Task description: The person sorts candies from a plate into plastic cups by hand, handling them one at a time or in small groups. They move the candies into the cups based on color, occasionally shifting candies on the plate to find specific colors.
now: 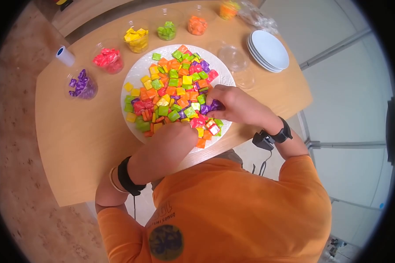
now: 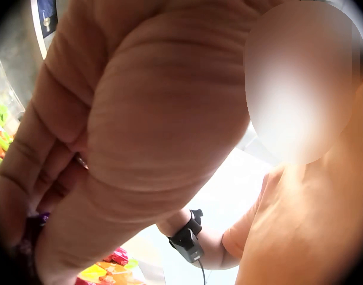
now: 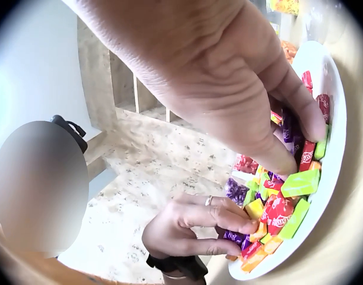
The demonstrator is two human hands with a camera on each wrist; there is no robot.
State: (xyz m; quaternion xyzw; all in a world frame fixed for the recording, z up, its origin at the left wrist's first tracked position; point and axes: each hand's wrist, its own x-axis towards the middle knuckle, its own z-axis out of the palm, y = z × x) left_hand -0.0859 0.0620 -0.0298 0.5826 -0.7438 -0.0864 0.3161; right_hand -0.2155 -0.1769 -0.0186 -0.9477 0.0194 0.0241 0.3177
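A round white plate (image 1: 134, 72) is heaped with small square wrapped candies (image 1: 173, 82) in orange, green, yellow, red and purple. At the plate's near right side, my right hand (image 1: 239, 103) holds purple candies (image 1: 211, 107) between thumb and fingers. My left hand (image 1: 177, 138) works low over the near edge, its fingertips hidden from the head view. The left wrist view shows a purple candy (image 2: 34, 231) pinched between its thumb and finger. From the right wrist, both hands appear over the heap, the left hand (image 3: 193, 228) wearing a ring.
Clear cups stand around the far side, holding purple candies (image 1: 83, 87), red candies (image 1: 109, 60), yellow candies (image 1: 136, 40), green candies (image 1: 166, 30) and orange candies (image 1: 197, 26). Stacked white plates (image 1: 270, 50) and clear lids (image 1: 234, 58) lie right. A white cylinder (image 1: 65, 56) stands left.
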